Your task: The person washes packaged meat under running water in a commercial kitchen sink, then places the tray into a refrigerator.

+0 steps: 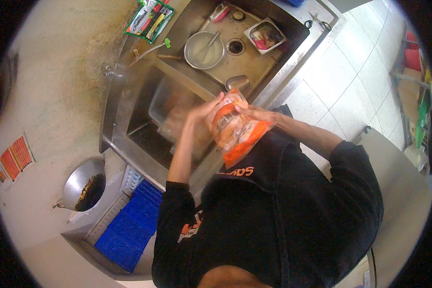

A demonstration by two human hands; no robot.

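Observation:
My left hand and my right hand hold a clear and orange printed plastic bag between them. Pale, pinkish pieces show through its film, perhaps raw meat. The bag is tilted over the front edge of a steel double sink. My left hand grips its left side, and the fingers of my right hand press its upper right face. Below my left forearm, a clear plastic tub sits in the left basin. Pinkish contents in it are blurred and partly hidden by my arm.
In the right basin are a steel bowl with a whisk, a steel cup and a rectangular metal pan. Scissors lie on the rim. A charcoal packet stands behind. A wok hangs at left.

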